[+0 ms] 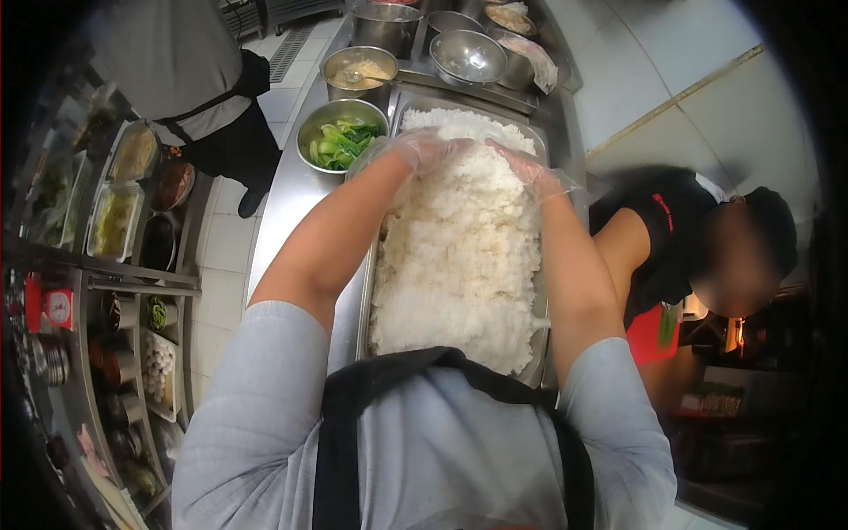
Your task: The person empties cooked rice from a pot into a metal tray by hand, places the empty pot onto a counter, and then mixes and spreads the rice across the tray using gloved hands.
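Note:
White rice [455, 265] is heaped in a long rectangular metal tray [363, 322] on the steel counter. Both hands wear clear plastic gloves. My left hand [431, 150] lies against the rice at the tray's far left side, near a metal bowl [305, 132] of green leafy vegetables [340, 144]. On the far right side of the same heap, my right hand [523, 168] touches the rice. The fingertips of both hands point inward and are partly lost in the rice and the glove plastic, so their grip is unclear.
Beyond the tray stand a pot with a spoon [358, 72], an empty metal bowl [469, 56] and other containers. One person [199, 79] stands at the left, another [658, 221] at the right. Shelves [132, 284] with food containers line the left.

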Demonstrator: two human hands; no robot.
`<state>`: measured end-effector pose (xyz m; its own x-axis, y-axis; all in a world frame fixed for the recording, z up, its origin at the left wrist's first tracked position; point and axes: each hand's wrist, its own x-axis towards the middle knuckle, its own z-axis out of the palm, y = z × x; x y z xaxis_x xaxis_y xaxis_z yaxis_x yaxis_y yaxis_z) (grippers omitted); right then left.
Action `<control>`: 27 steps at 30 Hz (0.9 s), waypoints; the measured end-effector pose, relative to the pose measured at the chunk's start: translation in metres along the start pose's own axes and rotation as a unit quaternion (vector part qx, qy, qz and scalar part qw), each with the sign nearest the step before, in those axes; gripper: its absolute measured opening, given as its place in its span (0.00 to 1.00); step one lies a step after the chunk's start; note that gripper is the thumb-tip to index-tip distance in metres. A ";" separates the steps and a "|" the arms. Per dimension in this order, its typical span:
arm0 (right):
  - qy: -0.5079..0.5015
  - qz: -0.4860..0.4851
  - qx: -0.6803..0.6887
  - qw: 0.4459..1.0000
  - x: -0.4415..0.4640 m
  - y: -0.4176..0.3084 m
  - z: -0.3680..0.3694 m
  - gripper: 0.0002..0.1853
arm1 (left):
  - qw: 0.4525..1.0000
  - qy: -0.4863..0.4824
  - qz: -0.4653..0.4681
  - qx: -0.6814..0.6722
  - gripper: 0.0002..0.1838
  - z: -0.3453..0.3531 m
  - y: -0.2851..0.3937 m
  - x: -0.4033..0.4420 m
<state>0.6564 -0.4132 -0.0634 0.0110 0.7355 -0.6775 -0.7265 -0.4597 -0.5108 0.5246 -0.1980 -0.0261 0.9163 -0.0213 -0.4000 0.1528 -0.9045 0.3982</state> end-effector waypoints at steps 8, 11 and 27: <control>0.423 -0.189 -0.545 0.699 -0.042 0.074 0.102 0.40 | 0.988 0.092 0.074 -0.102 0.48 0.025 0.032 -0.088; 0.436 -0.244 -0.593 0.631 -0.056 0.113 0.121 0.41 | 0.986 0.120 0.083 -0.081 0.47 0.046 0.037 -0.115; 0.360 -0.282 -0.727 0.513 -0.101 0.217 0.171 0.21 | 0.970 0.172 0.168 -0.033 0.42 0.109 0.049 -0.159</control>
<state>0.3801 -0.5020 -0.0146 0.5684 0.8218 0.0408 0.8051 -0.5452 -0.2339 0.3458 -0.2851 -0.0325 0.9861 -0.1559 0.0567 -0.1627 -0.8413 0.5156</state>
